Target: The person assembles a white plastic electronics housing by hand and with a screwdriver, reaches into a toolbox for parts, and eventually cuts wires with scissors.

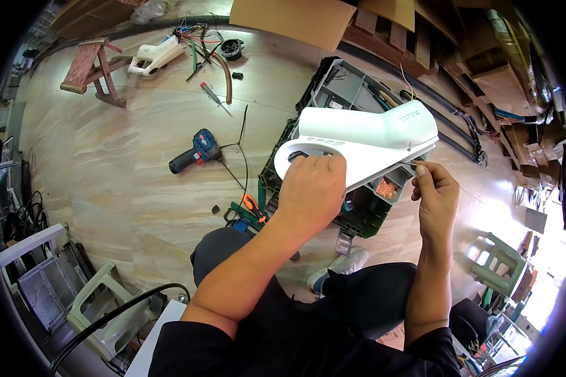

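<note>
- The left hand (311,188), at the middle of the frame, curls its fingers round the handle loop of the white housing (365,129); if that hold loosens, I think the long shell could roll or tip.
- The right hand (435,188), right of centre, pinches a slim metal piece (410,164) against the housing's lower right edge. Its far end is hard to make out. Pressed at a bad angle, it could slip, scratch the plastic or jab a finger.
- The housing sits just right of centre, above the toolbox (374,225); whether it rests on it I can't tell. Without firm support below, a hard push might swing it.
- Under its lower right edge, a compartment holds copper-coloured bits (387,188); anything small that drops could get lost among them.
- Left of centre, the drill-like power tool (198,151) lies on the floor (119,188) beside a thin black cable (243,154), which a foot could snag.
- Orange-handled pliers (253,205) lie near the person's knee, easily knocked.
- Upper left, a red-handled screwdriver (210,93) lies loose, an underfoot hazard.
</note>
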The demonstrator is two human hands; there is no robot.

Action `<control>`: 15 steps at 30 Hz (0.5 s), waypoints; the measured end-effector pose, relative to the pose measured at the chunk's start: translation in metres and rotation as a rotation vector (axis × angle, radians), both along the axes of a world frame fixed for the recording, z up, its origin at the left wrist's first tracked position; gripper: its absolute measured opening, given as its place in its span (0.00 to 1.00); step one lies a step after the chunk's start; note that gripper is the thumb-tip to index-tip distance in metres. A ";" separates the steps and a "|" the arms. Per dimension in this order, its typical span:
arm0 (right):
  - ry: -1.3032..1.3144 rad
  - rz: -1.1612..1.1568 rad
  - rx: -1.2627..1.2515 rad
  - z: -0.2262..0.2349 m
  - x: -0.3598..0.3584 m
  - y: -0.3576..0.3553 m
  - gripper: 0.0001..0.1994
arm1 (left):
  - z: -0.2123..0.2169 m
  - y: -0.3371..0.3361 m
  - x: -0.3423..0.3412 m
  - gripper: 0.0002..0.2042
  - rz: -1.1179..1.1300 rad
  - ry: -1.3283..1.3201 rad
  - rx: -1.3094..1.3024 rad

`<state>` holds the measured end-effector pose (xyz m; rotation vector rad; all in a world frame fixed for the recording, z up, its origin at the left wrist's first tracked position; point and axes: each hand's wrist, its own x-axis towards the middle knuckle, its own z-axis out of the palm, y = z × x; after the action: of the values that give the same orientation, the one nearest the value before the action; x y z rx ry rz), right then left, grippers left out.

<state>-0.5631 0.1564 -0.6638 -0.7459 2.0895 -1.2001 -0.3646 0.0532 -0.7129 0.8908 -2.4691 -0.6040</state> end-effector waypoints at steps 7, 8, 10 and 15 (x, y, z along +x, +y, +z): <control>0.847 0.185 0.000 0.004 0.022 -0.003 0.11 | 0.000 0.005 -0.004 0.18 0.032 -0.018 0.107; 0.877 0.236 -0.003 0.003 0.023 -0.002 0.13 | -0.002 0.004 -0.002 0.18 0.051 -0.019 0.099; 0.941 0.314 -0.020 0.002 0.024 -0.001 0.17 | -0.002 0.002 0.000 0.18 0.081 -0.011 0.092; 1.048 0.422 -0.003 0.001 0.010 0.006 0.20 | -0.003 0.002 0.005 0.12 0.053 0.049 0.131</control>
<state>-0.5527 0.1626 -0.6630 -2.0080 2.4593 -0.5926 -0.3601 0.0549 -0.7156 0.9754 -2.3765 -0.7668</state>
